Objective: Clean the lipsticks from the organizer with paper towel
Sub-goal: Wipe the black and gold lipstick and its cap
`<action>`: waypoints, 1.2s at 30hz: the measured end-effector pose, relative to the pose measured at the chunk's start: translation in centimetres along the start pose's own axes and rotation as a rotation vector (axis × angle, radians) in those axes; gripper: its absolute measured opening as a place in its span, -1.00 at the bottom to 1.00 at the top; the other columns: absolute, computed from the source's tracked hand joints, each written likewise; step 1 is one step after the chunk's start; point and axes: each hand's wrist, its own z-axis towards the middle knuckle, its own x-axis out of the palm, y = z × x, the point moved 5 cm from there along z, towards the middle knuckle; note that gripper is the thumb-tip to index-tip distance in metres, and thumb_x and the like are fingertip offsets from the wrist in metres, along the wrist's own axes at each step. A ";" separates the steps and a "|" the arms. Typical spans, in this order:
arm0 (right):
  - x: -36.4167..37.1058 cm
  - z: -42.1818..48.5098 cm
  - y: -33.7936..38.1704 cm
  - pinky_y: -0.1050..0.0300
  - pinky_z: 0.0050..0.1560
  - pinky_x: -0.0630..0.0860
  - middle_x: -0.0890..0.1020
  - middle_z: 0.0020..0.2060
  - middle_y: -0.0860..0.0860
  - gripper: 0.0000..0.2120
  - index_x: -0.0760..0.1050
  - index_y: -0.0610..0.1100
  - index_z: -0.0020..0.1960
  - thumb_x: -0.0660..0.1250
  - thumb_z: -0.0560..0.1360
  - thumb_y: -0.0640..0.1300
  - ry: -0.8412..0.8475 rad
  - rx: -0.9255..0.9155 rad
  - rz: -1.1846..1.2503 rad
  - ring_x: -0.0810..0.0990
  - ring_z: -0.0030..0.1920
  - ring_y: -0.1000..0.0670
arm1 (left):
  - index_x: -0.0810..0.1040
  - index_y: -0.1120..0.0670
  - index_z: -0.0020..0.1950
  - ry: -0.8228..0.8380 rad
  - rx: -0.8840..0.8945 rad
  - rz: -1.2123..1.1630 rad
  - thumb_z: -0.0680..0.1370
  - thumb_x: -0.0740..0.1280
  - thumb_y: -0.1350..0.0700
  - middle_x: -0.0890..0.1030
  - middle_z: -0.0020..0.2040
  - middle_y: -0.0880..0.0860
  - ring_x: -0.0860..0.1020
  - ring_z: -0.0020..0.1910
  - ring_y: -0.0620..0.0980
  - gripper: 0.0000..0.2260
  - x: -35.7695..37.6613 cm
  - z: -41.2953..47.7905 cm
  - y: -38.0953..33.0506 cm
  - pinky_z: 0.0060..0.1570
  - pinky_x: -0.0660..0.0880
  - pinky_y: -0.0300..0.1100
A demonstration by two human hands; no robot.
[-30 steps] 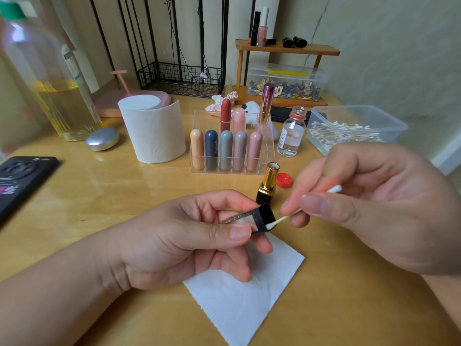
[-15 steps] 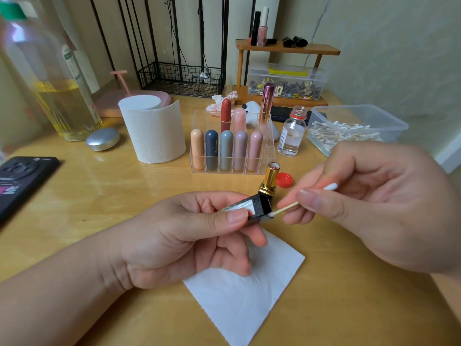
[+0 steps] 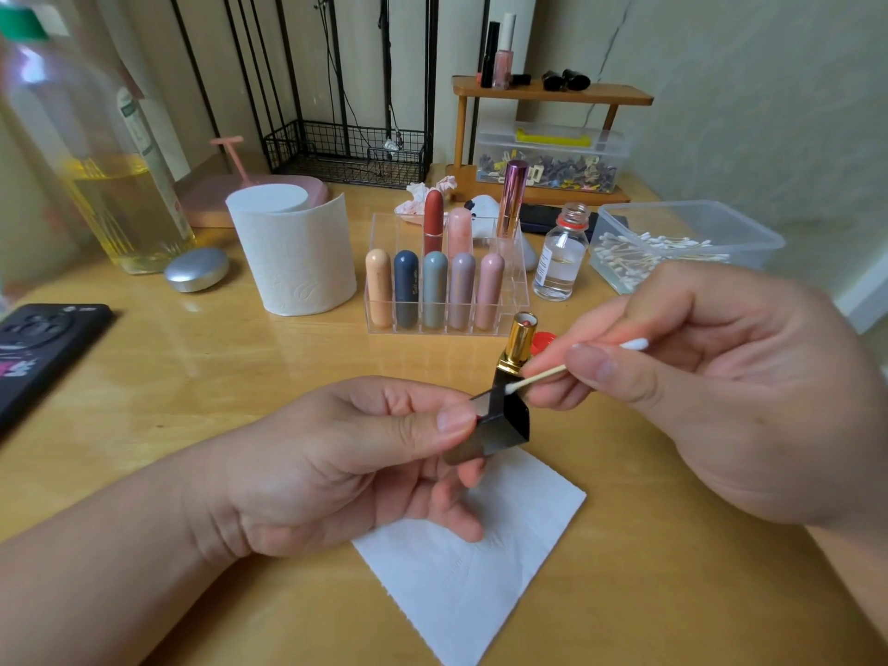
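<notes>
Fingers (image 3: 413,394) are pinching: left hand (image 3: 336,463) the cap (image 3: 504,425), right hand (image 3: 721,386) the swab (image 3: 543,375), angling in from two o'clock; be pressing lightly.

nothing legible: gold script on the navy lipstick (image 3: 406,290) is too small.

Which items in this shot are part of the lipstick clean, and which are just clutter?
In use: left hand, black lipstick cap, right hand, cotton swab, gold lipstick, paper towel sheet, organizer.

Lying about: phone, bottle of yellow liquid, silver tin, wire basket.
</notes>
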 end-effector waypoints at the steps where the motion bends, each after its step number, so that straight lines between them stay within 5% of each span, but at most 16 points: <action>1: -0.1 0.0 0.0 -0.10 -0.18 0.66 0.71 -0.17 -0.17 -0.89 0.49 -0.26 -0.20 0.39 0.49 -0.31 -0.012 0.001 -0.002 0.72 -0.21 -0.20 | 0.42 0.46 0.11 0.009 0.006 0.003 0.60 0.34 0.08 0.50 -0.15 0.14 0.47 -0.25 -0.03 -0.59 0.0 0.0 0.0 0.05 0.56 0.06; 10: -0.6 0.1 -0.1 -0.05 -0.23 0.66 0.71 -0.21 -0.16 -0.85 0.44 -0.25 -0.23 0.39 0.45 -0.31 -0.021 0.016 -0.036 0.71 -0.27 -0.17 | 0.52 0.30 0.29 0.057 0.013 -0.099 0.63 0.30 0.04 0.47 -0.18 0.13 0.48 -0.27 -0.02 -0.62 -0.4 0.0 0.1 0.09 0.54 0.11; 18: -0.4 0.1 -0.5 -0.01 -0.30 0.63 0.69 -0.21 -0.19 -0.86 0.49 -0.26 -0.23 0.41 0.45 -0.26 0.071 0.082 -0.025 0.69 -0.28 -0.16 | 0.53 0.33 0.25 0.064 0.022 -0.067 0.63 0.29 0.02 0.46 -0.22 0.13 0.43 -0.31 -0.02 -0.62 -0.4 0.1 0.3 0.07 0.54 0.12; 23: -0.5 0.1 -0.5 0.11 -0.36 0.54 0.65 -0.26 -0.11 -0.92 0.60 -0.11 -0.18 0.47 0.47 -0.19 0.018 0.006 -0.186 0.61 -0.35 -0.12 | 0.51 0.37 0.21 0.068 -0.010 -0.043 0.65 0.26 0.02 0.42 -0.32 0.10 0.35 -0.37 -0.01 -0.60 -0.5 0.0 0.5 0.09 0.51 0.13; 26: -0.6 0.1 -0.4 -0.02 -0.32 0.52 0.66 -0.27 -0.10 -0.92 0.62 -0.07 -0.15 0.49 0.43 -0.08 0.033 0.001 -0.265 0.62 -0.28 -0.17 | 0.53 0.36 0.16 0.077 -0.020 -0.046 0.66 0.22 0.01 0.38 -0.36 0.08 0.29 -0.40 0.00 -0.61 -0.5 0.0 0.5 0.04 0.52 0.11; 30: -0.9 -0.1 -0.2 -0.04 -0.45 0.43 0.61 -0.36 -0.06 -0.91 0.61 0.03 -0.18 0.49 0.41 0.02 0.124 0.030 -0.462 0.52 -0.42 -0.14 | 0.54 0.36 0.14 0.080 -0.019 -0.056 0.66 0.23 0.00 0.34 -0.37 0.07 0.26 -0.42 0.00 -0.61 -0.4 0.0 0.4 -0.03 0.53 0.07; 36: -0.3 -0.3 -0.4 0.13 -0.42 0.44 0.57 -0.42 0.03 -0.95 0.64 0.05 -0.18 0.42 0.43 -0.09 0.276 0.089 -0.620 0.52 -0.41 0.00 | 0.55 0.37 0.13 -0.003 -0.039 -0.075 0.60 0.34 -0.01 0.31 -0.37 0.07 0.29 -0.40 0.00 -0.59 -0.6 0.1 0.7 -0.12 0.58 0.03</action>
